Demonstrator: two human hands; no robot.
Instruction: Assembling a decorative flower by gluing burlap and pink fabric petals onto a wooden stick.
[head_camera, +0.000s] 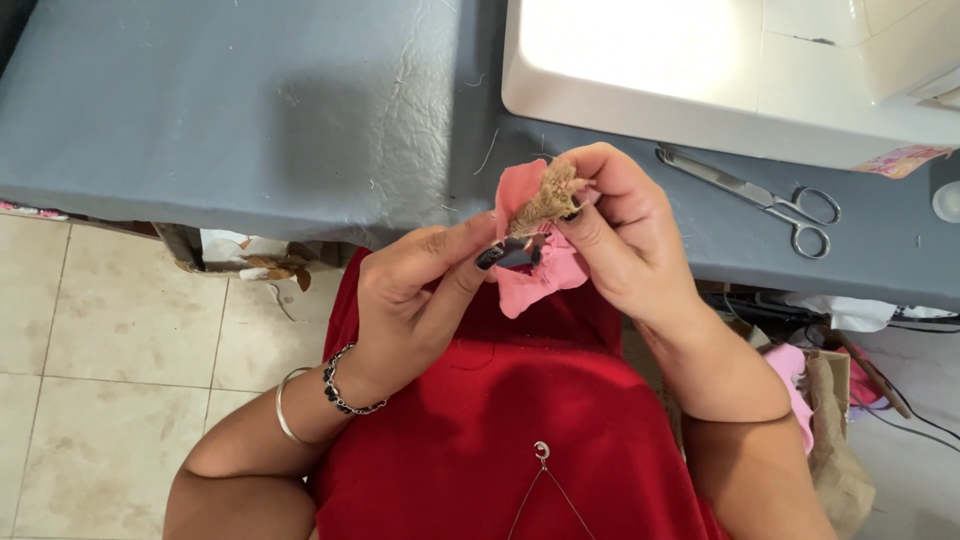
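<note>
Head view, centre of the frame: the left hand (415, 300) and right hand (620, 230) meet over a small pink fabric piece (535, 275), held above the lap of a red garment (510, 430); the right hand's thumb and fingers are closed together on the upper part of the pink fabric and on a tuft of tan burlap fibre (548, 198) that stands out of it; the left hand's thumb and forefinger pinch the fabric's lower gathered edge, where a dark patch shows between the dark-painted nails. The fabric is already puckered and folded around the burlap, so by appearance the gathering is well begun; whether any stitching holds it cannot be told, and no needle or thread is visible in the fingers. Upper part of the frame: a blue-grey covered table (250, 110) strewn with loose thread ends; at upper right the white base of a sewing machine (700, 70); just below it, at right, steel scissors (770, 200) lying closed and untouched, well apart from both hands. Lower left: tiled floor (90, 350); left wrist carries a beaded bracelet (340, 390) and a plain bangle (285, 410).
</note>
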